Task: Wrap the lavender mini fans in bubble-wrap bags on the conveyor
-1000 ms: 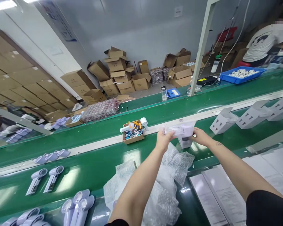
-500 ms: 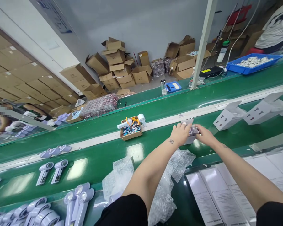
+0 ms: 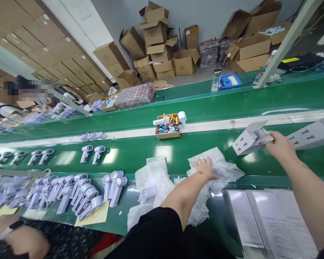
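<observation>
My left hand (image 3: 205,168) lies with its fingers spread on a sheet of bubble wrap (image 3: 223,169) at the near side of the green bench. At the right, my right hand (image 3: 280,145) is closed at the open end of a white box (image 3: 244,143) with small printed pictures. Clear plastic wrapping (image 3: 261,137) bulges from that opening, beside my fingertips. The box leans on the bench with its flap raised. More bubble wrap (image 3: 156,176) is heaped left of my left forearm, with a lilac handheld fan (image 3: 149,194) partly showing on it.
Several lilac handheld fans (image 3: 81,190) are piled at the left, near a seated co-worker's arm (image 3: 5,226). A small carton (image 3: 168,135) of coloured parts stands mid-bench. Flat white boxes (image 3: 280,219) lie near right. Another open white box (image 3: 313,135) stands beyond my right hand.
My left hand has left the white box and come down onto the bubble wrap. My right hand stays at the box. The view has turned left and downward.
</observation>
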Demonstrator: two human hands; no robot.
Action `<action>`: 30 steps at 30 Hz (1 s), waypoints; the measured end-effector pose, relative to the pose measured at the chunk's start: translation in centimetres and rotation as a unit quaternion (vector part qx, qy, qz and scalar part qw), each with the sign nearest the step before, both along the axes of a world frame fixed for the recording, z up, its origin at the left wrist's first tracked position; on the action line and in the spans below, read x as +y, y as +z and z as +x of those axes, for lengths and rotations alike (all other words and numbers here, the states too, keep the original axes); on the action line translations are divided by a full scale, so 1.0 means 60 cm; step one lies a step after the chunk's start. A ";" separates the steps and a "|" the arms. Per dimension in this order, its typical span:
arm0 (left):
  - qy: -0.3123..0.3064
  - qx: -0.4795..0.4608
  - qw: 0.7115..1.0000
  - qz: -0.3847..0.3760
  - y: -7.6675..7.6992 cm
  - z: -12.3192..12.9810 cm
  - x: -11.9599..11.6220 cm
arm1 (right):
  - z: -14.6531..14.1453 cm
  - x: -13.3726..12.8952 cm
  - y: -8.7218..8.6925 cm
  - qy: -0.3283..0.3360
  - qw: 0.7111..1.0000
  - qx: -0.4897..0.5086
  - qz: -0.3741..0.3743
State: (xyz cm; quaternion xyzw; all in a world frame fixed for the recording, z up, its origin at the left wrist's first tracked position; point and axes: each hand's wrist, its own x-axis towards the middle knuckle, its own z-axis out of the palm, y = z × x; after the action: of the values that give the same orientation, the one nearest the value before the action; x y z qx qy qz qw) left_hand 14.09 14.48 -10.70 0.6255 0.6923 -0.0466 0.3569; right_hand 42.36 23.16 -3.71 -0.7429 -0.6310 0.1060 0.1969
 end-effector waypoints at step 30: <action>0.148 -0.064 0.987 -0.023 0.051 -0.446 -0.548 | -0.394 -0.446 -0.196 0.358 0.922 -0.088 -0.116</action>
State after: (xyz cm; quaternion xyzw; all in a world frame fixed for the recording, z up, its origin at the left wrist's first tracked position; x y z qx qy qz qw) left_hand -12.70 -18.40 -7.61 0.5090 0.7517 0.0311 0.4182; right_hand 18.71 -3.58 -15.47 -0.4915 -0.8529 0.1761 0.0024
